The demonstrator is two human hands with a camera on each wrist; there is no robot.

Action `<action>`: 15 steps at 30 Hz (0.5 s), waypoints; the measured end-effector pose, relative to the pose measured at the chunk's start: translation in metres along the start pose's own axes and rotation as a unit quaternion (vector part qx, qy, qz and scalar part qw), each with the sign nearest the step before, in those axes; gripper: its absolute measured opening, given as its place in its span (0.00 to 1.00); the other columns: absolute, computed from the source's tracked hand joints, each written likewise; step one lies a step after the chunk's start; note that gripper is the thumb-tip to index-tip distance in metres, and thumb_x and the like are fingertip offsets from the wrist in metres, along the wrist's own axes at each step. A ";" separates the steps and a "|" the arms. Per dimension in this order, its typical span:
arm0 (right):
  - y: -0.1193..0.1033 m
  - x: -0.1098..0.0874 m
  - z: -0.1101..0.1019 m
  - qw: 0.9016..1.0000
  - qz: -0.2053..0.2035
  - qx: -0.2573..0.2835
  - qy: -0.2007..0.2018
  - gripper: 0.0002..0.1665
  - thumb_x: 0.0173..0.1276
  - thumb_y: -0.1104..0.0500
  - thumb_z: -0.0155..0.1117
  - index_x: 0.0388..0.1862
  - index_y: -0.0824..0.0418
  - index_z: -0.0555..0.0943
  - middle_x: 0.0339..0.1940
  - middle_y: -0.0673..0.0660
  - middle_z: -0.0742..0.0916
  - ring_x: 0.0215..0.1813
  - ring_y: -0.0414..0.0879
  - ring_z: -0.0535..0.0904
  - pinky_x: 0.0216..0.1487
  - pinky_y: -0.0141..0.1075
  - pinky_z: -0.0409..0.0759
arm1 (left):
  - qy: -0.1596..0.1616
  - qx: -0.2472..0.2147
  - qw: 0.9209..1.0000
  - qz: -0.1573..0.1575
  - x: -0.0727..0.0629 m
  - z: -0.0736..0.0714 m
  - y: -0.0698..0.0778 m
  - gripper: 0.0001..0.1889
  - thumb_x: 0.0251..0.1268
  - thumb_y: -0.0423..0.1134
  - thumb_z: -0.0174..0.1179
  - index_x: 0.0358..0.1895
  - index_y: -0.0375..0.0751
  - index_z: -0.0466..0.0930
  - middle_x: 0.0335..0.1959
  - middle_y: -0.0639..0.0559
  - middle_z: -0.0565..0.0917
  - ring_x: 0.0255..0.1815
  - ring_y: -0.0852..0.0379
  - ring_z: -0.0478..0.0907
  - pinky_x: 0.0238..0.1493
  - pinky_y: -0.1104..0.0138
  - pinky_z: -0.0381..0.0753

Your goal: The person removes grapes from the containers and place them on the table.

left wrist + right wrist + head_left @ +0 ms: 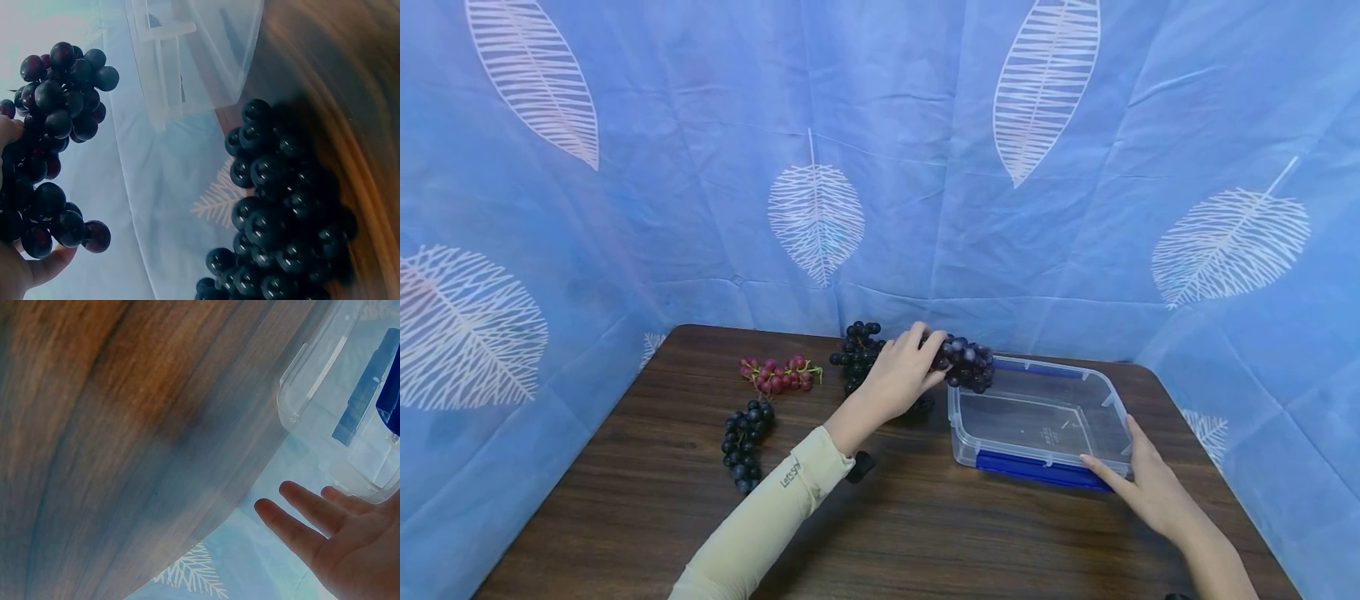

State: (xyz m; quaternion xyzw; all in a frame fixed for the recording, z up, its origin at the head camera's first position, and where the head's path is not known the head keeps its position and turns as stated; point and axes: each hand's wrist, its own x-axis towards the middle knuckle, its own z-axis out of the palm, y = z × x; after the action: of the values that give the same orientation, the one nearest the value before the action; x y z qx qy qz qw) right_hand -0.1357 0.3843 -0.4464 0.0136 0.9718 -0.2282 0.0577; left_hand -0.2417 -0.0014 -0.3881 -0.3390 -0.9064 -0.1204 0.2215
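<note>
My left hand (pixel 901 372) grips a bunch of dark purple grapes (pixel 967 363) above the table, close to the left end of a clear plastic container (pixel 1039 457) with blue side clips. In the left wrist view, fingers and thumb curl round the purple bunch (pixel 57 106). Black grapes (pixel 859 350) lie beneath and behind that hand, partly hidden by it. At the container's right end is my right hand (pixel 1153 492), its thumb and fingers extended along the rim. The right wrist view shows its straight fingers (pixel 306 534) beside the container (pixel 312 394).
Red grapes (pixel 775 376) with green stems lie at the table's back left. Nearer the front is another bunch of black grapes (pixel 747 443). The brown wooden table (pixel 925 533) meets a blue leaf-patterned cloth (pixel 895 225) behind it.
</note>
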 end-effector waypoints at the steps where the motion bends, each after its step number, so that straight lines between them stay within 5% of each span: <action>1: 0.000 0.000 0.000 1.000 0.000 0.001 -0.001 0.69 0.81 0.32 0.53 0.81 0.76 0.21 0.77 0.91 0.44 0.71 0.91 0.54 0.64 0.81 0.62 | 0.004 -0.002 1.000 -0.002 -0.003 0.000 -0.002 0.29 0.78 0.51 0.64 0.73 0.43 0.71 0.61 0.42 0.77 0.49 0.49 0.83 0.44 0.56 0.84; 15: -0.002 0.001 -0.001 1.000 0.003 0.004 -0.007 0.70 0.81 0.32 0.53 0.80 0.76 0.21 0.77 0.91 0.43 0.71 0.91 0.51 0.65 0.82 0.59 | 0.037 -0.025 0.998 -0.050 -0.040 -0.004 -0.016 0.27 0.77 0.48 0.66 0.70 0.39 0.73 0.58 0.41 0.76 0.46 0.48 0.82 0.39 0.55 0.83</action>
State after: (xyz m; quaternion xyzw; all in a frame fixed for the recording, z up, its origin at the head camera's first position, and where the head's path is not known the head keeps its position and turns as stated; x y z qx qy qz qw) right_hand -0.1367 0.3835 -0.4445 0.0152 0.9704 -0.2322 0.0651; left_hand -0.2244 -0.0372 -0.4049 -0.2937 -0.9101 -0.1662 0.2405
